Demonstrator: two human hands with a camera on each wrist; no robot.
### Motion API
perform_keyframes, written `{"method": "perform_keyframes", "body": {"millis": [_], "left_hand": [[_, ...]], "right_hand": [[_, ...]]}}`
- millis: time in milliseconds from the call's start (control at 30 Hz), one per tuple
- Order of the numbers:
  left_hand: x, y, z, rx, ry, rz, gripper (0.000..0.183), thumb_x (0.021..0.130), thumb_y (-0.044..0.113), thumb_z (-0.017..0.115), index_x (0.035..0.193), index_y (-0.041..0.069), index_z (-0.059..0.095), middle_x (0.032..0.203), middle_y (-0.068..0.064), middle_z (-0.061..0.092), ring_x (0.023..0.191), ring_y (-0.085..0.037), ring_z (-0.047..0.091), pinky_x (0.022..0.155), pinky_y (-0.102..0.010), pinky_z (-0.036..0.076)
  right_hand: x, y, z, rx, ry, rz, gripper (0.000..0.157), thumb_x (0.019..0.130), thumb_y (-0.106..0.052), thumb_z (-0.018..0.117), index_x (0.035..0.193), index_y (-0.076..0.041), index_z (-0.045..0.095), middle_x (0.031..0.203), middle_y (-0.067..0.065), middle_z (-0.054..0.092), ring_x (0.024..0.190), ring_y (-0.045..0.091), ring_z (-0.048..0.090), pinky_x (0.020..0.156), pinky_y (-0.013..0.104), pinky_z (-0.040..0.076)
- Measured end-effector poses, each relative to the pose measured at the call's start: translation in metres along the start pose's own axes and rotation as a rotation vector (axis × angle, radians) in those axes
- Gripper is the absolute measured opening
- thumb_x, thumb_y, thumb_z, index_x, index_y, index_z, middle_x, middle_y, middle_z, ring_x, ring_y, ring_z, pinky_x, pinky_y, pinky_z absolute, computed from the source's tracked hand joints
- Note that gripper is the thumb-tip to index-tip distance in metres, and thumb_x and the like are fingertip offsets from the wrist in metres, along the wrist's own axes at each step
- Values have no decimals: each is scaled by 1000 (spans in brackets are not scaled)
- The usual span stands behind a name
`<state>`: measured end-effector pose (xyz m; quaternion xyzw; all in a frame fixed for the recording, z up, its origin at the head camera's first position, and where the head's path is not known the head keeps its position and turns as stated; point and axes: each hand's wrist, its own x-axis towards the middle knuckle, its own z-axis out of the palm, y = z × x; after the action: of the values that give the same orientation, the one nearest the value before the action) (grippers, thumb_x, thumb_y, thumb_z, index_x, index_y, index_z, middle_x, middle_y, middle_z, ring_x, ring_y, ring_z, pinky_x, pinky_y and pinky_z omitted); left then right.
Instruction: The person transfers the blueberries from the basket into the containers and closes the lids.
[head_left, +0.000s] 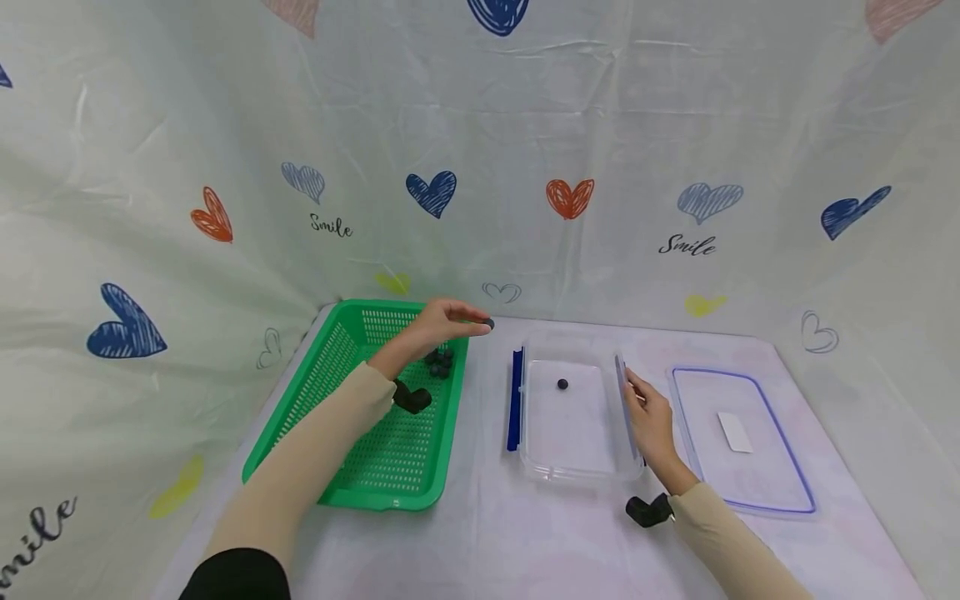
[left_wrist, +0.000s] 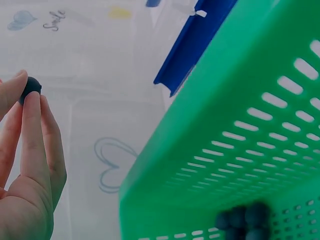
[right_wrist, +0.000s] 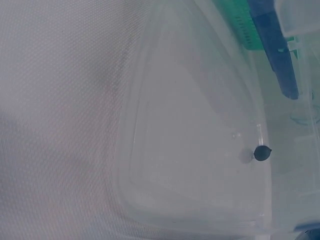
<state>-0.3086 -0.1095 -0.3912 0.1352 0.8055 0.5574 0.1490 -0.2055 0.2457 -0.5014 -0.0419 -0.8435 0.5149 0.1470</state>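
Observation:
My left hand [head_left: 446, 321] is above the far right part of a green basket [head_left: 446, 467]. Between its thumb and fingertips it pinches a dark blueberry [left_wrist: 31, 89]. Several more blueberries [head_left: 438, 364] lie together inside the basket. A clear plastic container [head_left: 577, 442] stands to the right of the basket, with one blueberry [head_left: 562, 384] on its floor. My right hand [head_left: 651, 421] grips the container's right side, where a raised flap stands. The right hand does not show in its own wrist view, which looks at the clear wall and the single blueberry.
A blue locking flap [head_left: 516, 400] hangs open along the container's left side. To the right, a clear lid [head_left: 765, 483] with a blue seal lies flat, a white label [head_left: 735, 432] on it. Behind the table hangs a curtain [head_left: 495, 250] printed with hearts.

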Motion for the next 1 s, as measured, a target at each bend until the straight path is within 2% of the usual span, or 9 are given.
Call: {"method": "perform_keyframes", "body": {"millis": [233,533,1000], "left_hand": [[7,7,14,-11,-30,22,29,87,22,81,113,9,75,115,-3,70,111,-21,62,101,-44,48],[15,10,29,-21,-85,58,29,86,21,82,112,10,76,109,-1,73,106,-18,66,99,-39,50],[23,13,51,5,-153,85,28,88,19,79,113,7,75,115,-2,71,109,-18,63,94,-34,53]], "right_hand": [[-1,-1,-1,-9,-1,17,41,106,-15,50,142,4,51,137,29,54,109,40,61,71,0,39],[0,-2,1,-10,5,17,40,106,-12,51,142,5,51,137,29,54,109,38,60,72,0,39],[1,-3,1,-18,12,18,39,106,-12,51,141,5,52,133,29,57,107,38,61,71,1,39]]}}
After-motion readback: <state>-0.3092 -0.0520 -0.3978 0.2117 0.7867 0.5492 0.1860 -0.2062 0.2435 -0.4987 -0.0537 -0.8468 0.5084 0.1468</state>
